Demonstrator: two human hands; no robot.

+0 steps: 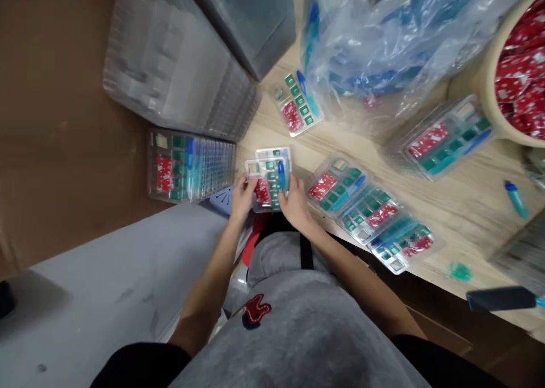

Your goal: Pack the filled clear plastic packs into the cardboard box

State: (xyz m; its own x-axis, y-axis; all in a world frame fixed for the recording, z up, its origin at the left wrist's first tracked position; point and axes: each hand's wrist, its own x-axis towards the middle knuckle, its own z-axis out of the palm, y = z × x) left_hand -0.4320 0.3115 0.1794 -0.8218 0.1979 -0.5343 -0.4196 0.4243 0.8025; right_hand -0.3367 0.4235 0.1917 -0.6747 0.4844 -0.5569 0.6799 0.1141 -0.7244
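A clear plastic tray (263, 190) lies flat between my hands at the table's near edge. It holds green squares, a red patterned packet and a blue pen-like tool (281, 175). My left hand (243, 198) grips its left side, fingers bent over the edge. My right hand (294, 203) closes on the right side, thumb near the pen-like tool. Another similar tray (286, 153) sits partly under it at the far side. Close to my left hand stands a row of filled trays (210, 169). To the right of my right hand is a stack of filled trays (330, 189).
Nested clear trays (174, 59) rise at the left beside a grey bin (251, 19). A single filled tray (296, 104) lies beyond my hands. At right are a plastic bag (383, 53), a tub (479, 87) of red packets, a loose pen-like tool (516, 199) and a dark phone-like object (501, 298).
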